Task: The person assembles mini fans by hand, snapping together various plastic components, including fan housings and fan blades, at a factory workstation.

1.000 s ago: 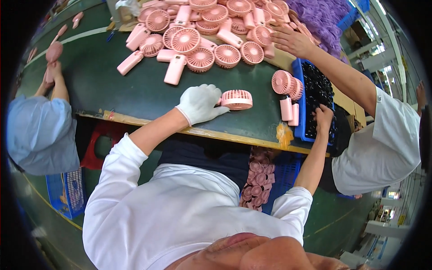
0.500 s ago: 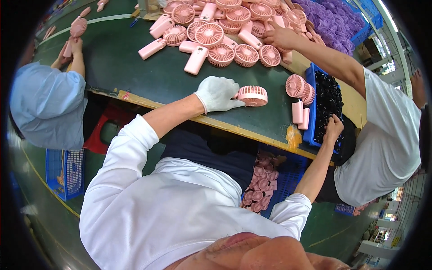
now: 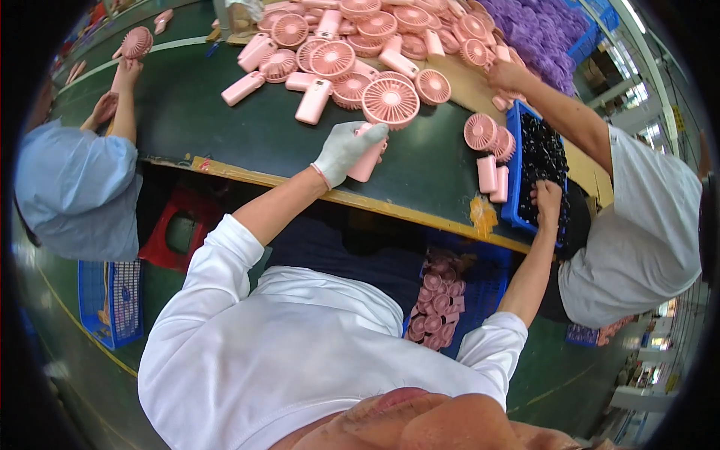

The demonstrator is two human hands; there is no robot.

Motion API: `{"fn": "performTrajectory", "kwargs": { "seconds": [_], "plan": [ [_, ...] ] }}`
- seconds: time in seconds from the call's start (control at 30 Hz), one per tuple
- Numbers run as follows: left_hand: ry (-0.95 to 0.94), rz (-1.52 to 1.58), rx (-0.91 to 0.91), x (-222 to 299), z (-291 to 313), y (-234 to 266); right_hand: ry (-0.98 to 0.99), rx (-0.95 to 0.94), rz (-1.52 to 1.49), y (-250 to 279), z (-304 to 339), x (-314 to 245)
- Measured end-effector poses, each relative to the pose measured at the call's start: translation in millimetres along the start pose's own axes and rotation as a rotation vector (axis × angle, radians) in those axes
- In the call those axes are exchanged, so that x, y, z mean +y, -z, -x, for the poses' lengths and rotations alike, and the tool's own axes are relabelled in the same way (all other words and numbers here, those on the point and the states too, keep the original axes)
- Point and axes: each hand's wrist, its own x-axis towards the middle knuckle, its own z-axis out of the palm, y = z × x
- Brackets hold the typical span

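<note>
Head view: my gloved left grip [image 3: 343, 153] wraps a pink fan [image 3: 391, 100], left of the blue tray [image 3: 513, 180]. My right grip [image 3: 548, 196] curls at black parts [image 3: 538, 142] inside the tray; whether holding any, I cannot tell.

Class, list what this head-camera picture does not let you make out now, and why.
All in the head view:
1. Whether the right hand pinches anything: its own fingers hide the tips.
2. Single shapes among the black parts: too small.
3. Some fingers of the left hand: behind the fan.
4. The purple pile's far end: cut off by the top edge.
</note>
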Motion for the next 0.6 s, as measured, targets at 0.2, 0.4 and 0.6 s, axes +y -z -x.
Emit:
{"fn": "performTrajectory", "kwargs": {
  "seconds": [0.2,0.4,0.6],
  "plan": [
    [0.012,0.106,-0.042,-16,10,-15,0.123,0.264,0.467,0,-7,10],
    [0.028,0.023,-0.057,-30,5,-11,-0.008,0.291,0.344,-19,-1,-4],
    [0.015,-0.006,-0.073,-33,4,-12,0.112,0.208,0.437,-36,10,-36]
  ]
}}
